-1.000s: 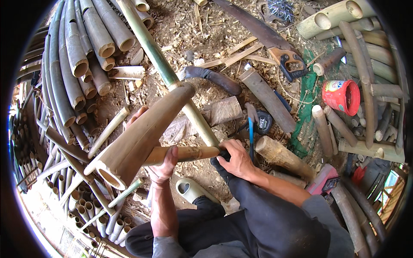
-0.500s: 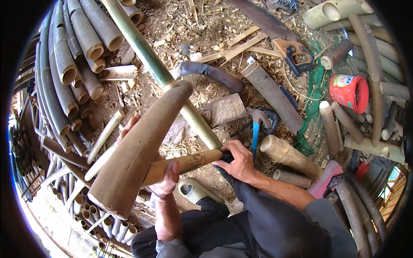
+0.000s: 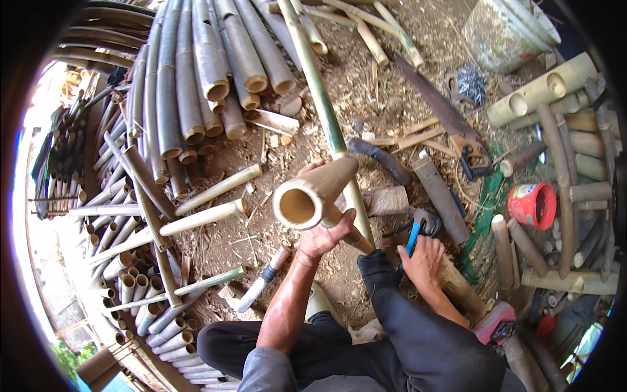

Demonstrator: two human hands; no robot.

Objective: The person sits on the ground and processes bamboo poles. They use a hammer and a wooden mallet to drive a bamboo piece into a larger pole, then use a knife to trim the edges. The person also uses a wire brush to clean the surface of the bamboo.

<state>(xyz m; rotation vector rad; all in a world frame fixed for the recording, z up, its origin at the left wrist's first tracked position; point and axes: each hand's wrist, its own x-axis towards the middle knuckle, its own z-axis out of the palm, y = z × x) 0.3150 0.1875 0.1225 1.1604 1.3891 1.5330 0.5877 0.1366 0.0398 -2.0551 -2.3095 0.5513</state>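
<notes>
My left hand (image 3: 323, 236) is wrapped round a bamboo piece: a thick tube (image 3: 330, 181), its hollow end facing up toward me, with a thinner bamboo stick (image 3: 356, 238) joined to its side. The stick's free end points down to my right knee. Over on the right, my right hand (image 3: 424, 262) closes on the blue handle of a hammer (image 3: 414, 236), whose head lies on the ground near a dark looped thing. Behind the tube runs a long greenish bamboo pole (image 3: 320, 98), its near end close to my knee.
Thick bamboo poles (image 3: 189, 85) are stacked at far left, with shorter cut pieces below. A knife-like tool (image 3: 264, 281) lies left of my left forearm. Right of centre lie a handsaw (image 3: 450, 124), a red tub (image 3: 532, 205) and a bamboo log (image 3: 460, 287). Wood chips cover the ground.
My right hand has left the stick's end and moved right onto the hammer handle. The bamboo piece has been turned so its hollow end shows. The whole view has shifted toward the left.
</notes>
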